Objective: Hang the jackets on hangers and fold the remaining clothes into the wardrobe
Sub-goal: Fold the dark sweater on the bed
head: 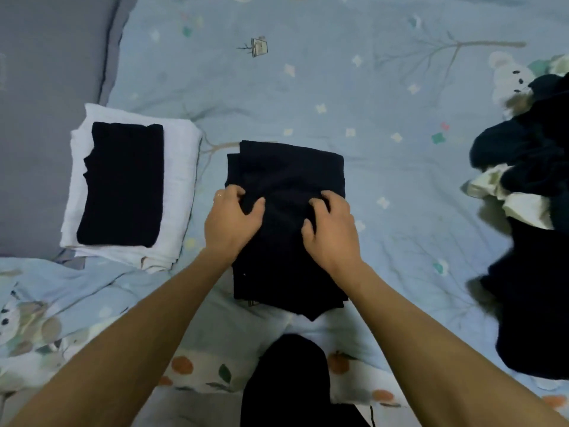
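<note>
Nearest the camera, at the lower edge of the view, a dark-clothed leg (289, 380) of the person rests on a pale blue patterned bedspread (354, 87) printed with trees, small flowers and orange fruit. Two bare forearms extend forward from the lower corners and converge on a dark folded garment (286, 167) lying flat at the centre of the bedspread, its stacked layers visible along the left and lower edges. Left hand (232, 218), wearing a ring, rests on the garment's left side with its fingers curled into the cloth, bunching and gripping the fabric. Right hand (331, 228) lies just beside it on the middle of the same garment, fingers likewise curled and pinching a fold of the cloth; the two hands are close but do not touch. To the left, well apart from the hands, a stack of folded white cloth (181, 180) sits at the border of the bedspread and a grey sheet (46, 87), with a smaller dark folded item (123, 183) laid squarely on top of it. At the right edge, a loose pile of unfolded clothes (529, 241), mostly dark with a cream-coloured piece (523, 204) showing between the layers, lies heaped on the bedspread and partly leaves the view.
</note>
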Available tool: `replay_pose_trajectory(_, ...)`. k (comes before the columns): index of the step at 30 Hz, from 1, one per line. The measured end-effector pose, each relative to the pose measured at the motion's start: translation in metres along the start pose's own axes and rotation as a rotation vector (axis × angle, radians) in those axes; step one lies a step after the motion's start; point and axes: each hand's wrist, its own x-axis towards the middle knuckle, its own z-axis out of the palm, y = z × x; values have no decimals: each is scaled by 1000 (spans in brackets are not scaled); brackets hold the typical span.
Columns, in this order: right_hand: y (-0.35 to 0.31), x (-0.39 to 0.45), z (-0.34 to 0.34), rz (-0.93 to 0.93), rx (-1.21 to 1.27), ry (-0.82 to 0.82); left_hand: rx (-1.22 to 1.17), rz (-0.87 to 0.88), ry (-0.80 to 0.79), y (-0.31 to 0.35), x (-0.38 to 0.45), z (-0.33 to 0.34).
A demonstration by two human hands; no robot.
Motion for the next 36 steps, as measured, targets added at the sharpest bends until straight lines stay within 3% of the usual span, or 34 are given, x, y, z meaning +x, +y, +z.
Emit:
replay_pose_trajectory(2, 6, 6, 5, -49, -124, -167, -100, -258, -128, 5, -5, 18)
replay_pose_trajectory(5, 9, 4, 16, -141, -230, -350, -131, -328, -168, -2, -5, 30)
replay_pose_trajectory(10, 27, 0, 11, -170, -72, -60, -356, -271, -17, -15, -29, 20)
replay_pose_trajectory(13, 30, 17, 11, -177, -144, -72, -324, -338, -111, -37, -25, 26)
replay_pose_trajectory(15, 27, 28, 16, -213, -194, -60, -296, -313, -82, -38, -18, 28)
replay_pose_trajectory(17, 22, 38, 24, -215, -235, -61, -221, -166, 55, -28, -14, 27)
replay_pose_trajectory(20, 13, 56, 34, -207, -271, -55, 105, 293, 261, -6, 2, 35)
replay_pose_trajectory(21, 12, 62, 36, -216, -278, -54, 228, 435, 253, 0, 11, 42)
replay_pose_trajectory(23, 17, 76, 45, -258, -301, -43, 379, 533, 146, -2, 33, 61)
replay_pose_trajectory(28, 43, 94, 66, -295, -460, -67, 407, 401, 12, -25, 54, 88)
replay_pose_trajectory(32, 35, 81, 58, -124, -299, -47, 374, 300, 63, -21, 45, 78)
replay_pose_trajectory(34, 35, 70, 47, 42, -78, -35, 115, 34, 137, -17, 37, 69)
replay_pose_trajectory(36, 36, 69, 37, 264, 343, -67, -277, -273, 152, -17, 40, 56)
